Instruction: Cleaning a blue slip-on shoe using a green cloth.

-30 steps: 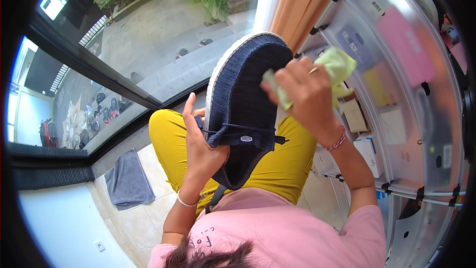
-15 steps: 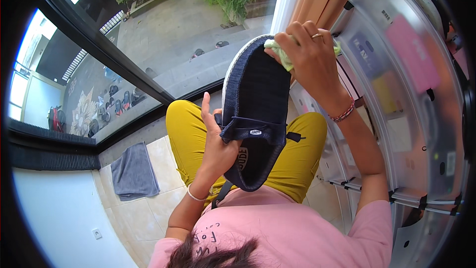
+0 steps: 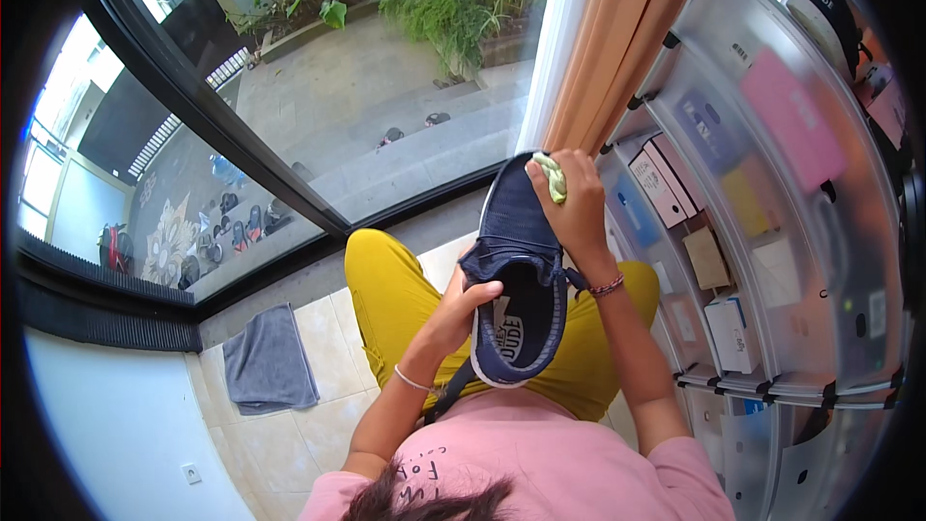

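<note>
A navy slip-on shoe [image 3: 521,217] with a pale sole is held over my lap, its toe pointing away from me and its opening nearest my body. My left hand [image 3: 457,314] grips its left side near the opening, the thumb laid over the collar and the other fingers hidden beneath. At the right side of the toe, my right hand [image 3: 576,207] pinches a crumpled pale green cloth [image 3: 550,178] against the shoe's upper. Dark laces show across the top and at the right side of the shoe.
Clear-fronted storage boxes [image 3: 772,260] stack up close on my right, beside an orange curtain [image 3: 617,29]. A grey towel [image 3: 270,362] lies on the floor tiles to the left. Ahead is a glass door with a black frame [image 3: 289,174]; sandals [image 3: 241,232] lie outside.
The shoe has come down and nearer my body, tilting so its opening shows more. My right hand has moved down with the cloth, along the toe's right side.
</note>
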Motion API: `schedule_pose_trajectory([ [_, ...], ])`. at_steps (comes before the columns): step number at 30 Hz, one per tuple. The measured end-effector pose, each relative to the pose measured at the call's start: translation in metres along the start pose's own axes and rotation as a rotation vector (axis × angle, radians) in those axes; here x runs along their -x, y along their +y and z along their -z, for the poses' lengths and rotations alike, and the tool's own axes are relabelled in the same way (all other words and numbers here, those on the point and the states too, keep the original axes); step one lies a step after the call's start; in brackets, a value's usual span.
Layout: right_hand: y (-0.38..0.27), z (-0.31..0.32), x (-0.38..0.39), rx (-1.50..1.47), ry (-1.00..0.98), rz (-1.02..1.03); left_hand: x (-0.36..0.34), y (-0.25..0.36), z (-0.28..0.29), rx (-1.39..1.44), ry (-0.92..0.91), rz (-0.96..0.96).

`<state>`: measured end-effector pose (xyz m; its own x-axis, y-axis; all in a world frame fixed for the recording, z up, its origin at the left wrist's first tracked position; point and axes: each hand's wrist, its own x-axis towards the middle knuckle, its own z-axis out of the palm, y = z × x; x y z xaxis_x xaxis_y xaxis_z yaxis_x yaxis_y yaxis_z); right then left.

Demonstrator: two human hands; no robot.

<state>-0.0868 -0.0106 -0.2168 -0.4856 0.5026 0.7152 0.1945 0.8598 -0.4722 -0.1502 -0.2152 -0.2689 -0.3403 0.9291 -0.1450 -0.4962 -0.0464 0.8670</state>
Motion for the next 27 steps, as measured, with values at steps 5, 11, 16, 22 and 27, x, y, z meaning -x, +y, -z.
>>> schedule_pose_trajectory([
  [5, 0.002, -0.017, 0.023, -0.106, -0.057, -0.147, -0.002, -0.019, 0.002, 0.571, 0.033, 0.217],
  [11, 0.002, -0.031, 0.027, -0.149, -0.149, -0.075, -0.004, -0.03, 0.0, 0.629, 0.093, 0.18],
  [16, -0.017, -0.006, 0.012, -0.039, -0.605, 0.117, -0.005, -0.014, 0.017, 0.546, 0.065, 0.06],
  [22, -0.034, 0.032, -0.001, 0.037, -0.74, 0.191, 0.005, -0.003, 0.02, 0.338, 0.162, -0.134],
  [27, -0.045, 0.052, -0.003, -0.108, -0.733, 0.198, 0.006, 0.018, -0.001, -0.141, 0.258, -0.387],
])
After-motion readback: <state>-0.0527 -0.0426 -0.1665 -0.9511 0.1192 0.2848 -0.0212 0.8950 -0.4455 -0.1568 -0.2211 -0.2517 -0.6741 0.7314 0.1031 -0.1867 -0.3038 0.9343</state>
